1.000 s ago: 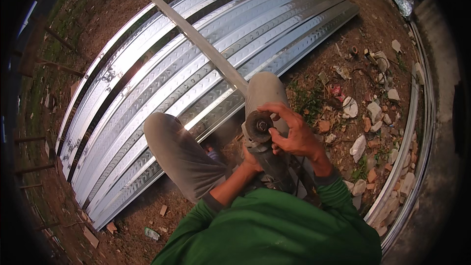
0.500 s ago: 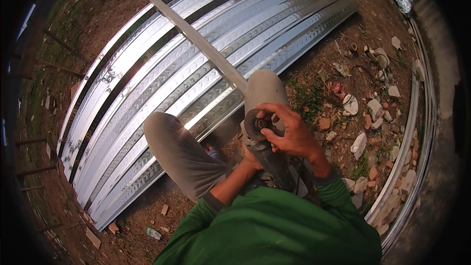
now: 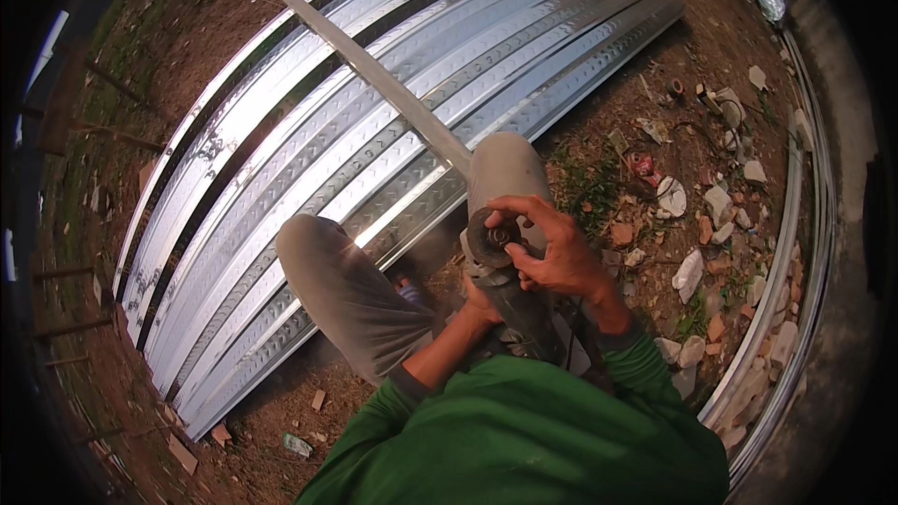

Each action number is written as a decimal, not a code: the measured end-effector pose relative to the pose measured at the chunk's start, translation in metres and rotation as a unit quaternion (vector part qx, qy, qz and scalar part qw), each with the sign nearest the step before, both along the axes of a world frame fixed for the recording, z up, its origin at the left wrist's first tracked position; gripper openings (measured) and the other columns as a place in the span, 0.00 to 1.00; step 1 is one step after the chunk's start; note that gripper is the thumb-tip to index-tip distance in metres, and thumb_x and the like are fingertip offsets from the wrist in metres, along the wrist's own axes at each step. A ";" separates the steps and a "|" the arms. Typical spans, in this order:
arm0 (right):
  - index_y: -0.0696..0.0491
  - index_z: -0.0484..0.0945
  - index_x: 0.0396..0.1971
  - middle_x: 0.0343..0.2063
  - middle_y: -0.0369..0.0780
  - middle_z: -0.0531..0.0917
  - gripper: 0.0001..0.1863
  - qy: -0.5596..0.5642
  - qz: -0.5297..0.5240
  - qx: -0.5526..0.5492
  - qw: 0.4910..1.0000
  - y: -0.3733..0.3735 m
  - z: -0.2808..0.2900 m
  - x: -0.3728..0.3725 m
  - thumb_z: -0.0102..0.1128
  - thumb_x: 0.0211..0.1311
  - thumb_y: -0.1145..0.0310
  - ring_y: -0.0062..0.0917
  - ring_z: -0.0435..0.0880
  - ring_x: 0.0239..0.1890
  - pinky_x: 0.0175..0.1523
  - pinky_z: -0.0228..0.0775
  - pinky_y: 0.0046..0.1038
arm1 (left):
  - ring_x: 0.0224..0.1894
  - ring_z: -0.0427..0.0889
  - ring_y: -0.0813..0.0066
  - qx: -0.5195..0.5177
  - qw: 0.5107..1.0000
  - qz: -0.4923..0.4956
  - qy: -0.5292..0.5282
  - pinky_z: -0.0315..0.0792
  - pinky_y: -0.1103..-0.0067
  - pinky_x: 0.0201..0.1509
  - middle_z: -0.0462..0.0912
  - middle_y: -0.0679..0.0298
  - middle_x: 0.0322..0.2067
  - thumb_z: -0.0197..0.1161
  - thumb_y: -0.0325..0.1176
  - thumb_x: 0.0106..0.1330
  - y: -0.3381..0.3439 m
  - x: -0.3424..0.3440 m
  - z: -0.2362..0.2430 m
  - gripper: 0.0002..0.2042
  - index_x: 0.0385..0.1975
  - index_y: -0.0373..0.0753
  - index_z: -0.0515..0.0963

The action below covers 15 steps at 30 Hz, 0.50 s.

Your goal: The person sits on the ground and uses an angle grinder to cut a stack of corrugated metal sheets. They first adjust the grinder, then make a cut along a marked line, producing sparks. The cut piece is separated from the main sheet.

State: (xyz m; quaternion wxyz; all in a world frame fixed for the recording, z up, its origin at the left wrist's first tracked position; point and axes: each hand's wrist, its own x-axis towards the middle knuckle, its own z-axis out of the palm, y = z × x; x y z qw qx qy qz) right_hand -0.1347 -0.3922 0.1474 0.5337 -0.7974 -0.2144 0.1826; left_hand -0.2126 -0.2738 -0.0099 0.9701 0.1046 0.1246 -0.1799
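An angle grinder (image 3: 526, 316) with a dark body rests in front of me, its head pointing away between my knees. My left hand (image 3: 480, 303) is wrapped around the grinder's body from the left, with most of its fingers hidden behind it. On the grinder's head sits a small, dark, worn disc (image 3: 484, 249) with a round nut at its centre. My right hand (image 3: 564, 260) pinches this disc, thumb near the nut and forefinger over the far rim.
Long shiny dimpled metal panels (image 3: 309, 150) lie ahead, with a narrow metal strip (image 3: 374, 79) across them. Broken stones and rubble (image 3: 687, 276) litter the soil to the right, bordered by curved metal lengths (image 3: 781, 318). A crushed bottle (image 3: 297, 445) lies lower left.
The view has shifted very slightly. My hands keep almost the same hold on the grinder and its disc.
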 end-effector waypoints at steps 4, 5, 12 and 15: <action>0.50 0.74 0.65 0.51 0.37 0.83 0.30 0.070 -0.015 0.043 0.997 -0.001 0.005 -0.002 0.60 0.61 0.83 0.22 0.87 0.36 0.27 0.84 0.24 | 0.36 0.79 0.64 -0.111 0.993 -0.034 0.012 0.75 0.72 0.41 0.79 0.59 0.34 0.44 0.69 0.71 0.003 0.001 -0.003 0.34 0.56 0.44 0.76; 0.50 0.74 0.65 0.51 0.37 0.83 0.30 0.073 -0.016 0.054 0.996 0.000 0.005 -0.002 0.59 0.61 0.84 0.21 0.87 0.36 0.26 0.84 0.23 | 0.36 0.79 0.65 -0.131 0.990 -0.043 0.013 0.75 0.72 0.41 0.79 0.59 0.33 0.45 0.69 0.71 0.004 0.001 -0.003 0.34 0.55 0.44 0.76; 0.52 0.75 0.63 0.50 0.38 0.83 0.30 -0.233 -0.023 -0.041 0.971 -0.001 -0.004 0.001 0.60 0.58 0.79 0.35 0.84 0.51 0.56 0.78 0.39 | 0.34 0.76 0.67 -0.050 0.998 -0.019 0.017 0.73 0.73 0.40 0.76 0.59 0.32 0.46 0.69 0.70 0.000 0.003 -0.002 0.34 0.52 0.41 0.77; 0.53 0.75 0.63 0.47 0.38 0.84 0.31 -0.142 0.006 -0.030 0.989 -0.002 -0.007 -0.002 0.58 0.54 0.78 0.39 0.79 0.56 0.67 0.64 0.43 | 0.34 0.74 0.67 -0.135 0.990 -0.032 -0.028 0.72 0.74 0.40 0.76 0.59 0.33 0.46 0.70 0.70 0.000 0.003 -0.004 0.35 0.52 0.41 0.77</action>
